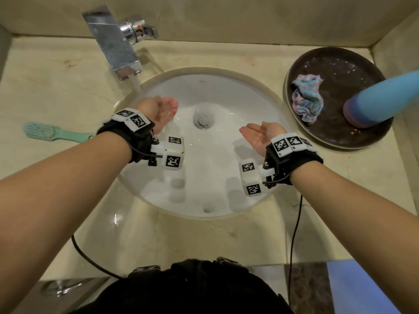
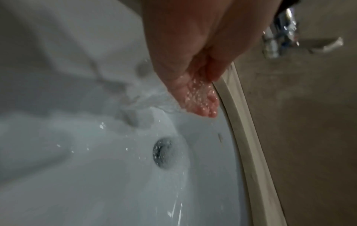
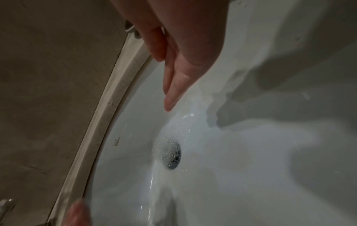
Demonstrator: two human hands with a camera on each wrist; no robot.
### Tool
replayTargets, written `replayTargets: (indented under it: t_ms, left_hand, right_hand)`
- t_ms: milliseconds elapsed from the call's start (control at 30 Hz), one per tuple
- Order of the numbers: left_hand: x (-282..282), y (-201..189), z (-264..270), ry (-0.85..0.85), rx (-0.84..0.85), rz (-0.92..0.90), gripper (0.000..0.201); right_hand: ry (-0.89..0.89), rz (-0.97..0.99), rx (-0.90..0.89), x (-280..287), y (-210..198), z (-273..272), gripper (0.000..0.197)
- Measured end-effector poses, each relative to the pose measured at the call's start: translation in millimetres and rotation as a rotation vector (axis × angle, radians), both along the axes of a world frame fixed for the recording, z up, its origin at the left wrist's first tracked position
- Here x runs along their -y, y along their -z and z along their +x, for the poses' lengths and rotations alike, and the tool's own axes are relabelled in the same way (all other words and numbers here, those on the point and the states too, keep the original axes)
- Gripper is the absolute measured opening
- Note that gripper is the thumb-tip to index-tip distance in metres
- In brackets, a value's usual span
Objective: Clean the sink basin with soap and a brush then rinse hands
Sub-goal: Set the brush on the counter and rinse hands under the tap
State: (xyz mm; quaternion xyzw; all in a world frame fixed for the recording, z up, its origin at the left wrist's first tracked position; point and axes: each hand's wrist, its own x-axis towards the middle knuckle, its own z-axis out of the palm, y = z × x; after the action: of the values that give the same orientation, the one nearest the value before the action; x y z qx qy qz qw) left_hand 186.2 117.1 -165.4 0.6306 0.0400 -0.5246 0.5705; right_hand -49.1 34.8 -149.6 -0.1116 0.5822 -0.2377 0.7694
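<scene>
The right hand (image 1: pixel 260 134) waits palm-up and relaxed over the basin (image 1: pixel 226 155), holding nothing. The water stream (image 1: pixel 137 86) from the faucet (image 1: pixel 113 41) falls far to its left, onto the loosely cupped, empty left hand (image 1: pixel 162 112).
</scene>
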Motion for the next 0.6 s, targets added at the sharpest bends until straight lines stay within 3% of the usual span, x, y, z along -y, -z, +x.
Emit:
replayTargets:
  t_ms: [167,267,467,600]
  left_hand:
    - [42.9,-26.0,-36.1,0.185,-0.020,-0.067,0.035]
    - [61.0,-36.2,-45.0,0.213,0.038,-0.086,0.035]
    - [48.6,-13.7,-33.0,0.136,0.049,0.026,0.039]
    - [19.2,0.4,-15.9,-0.011,0.012,0.052,0.045]
  right_hand:
    - [0.018,0.001,0.019,5.4,1.0,-12.8,0.044]
    - [0.021,-0.013,0.029,9.6,0.6,-18.5,0.044]
    - [0.014,-0.006,0.040,13.1,-0.1,-23.0,0.044]
    - [-0.005,-0.008,0.046,10.6,1.1,-20.1,0.045]
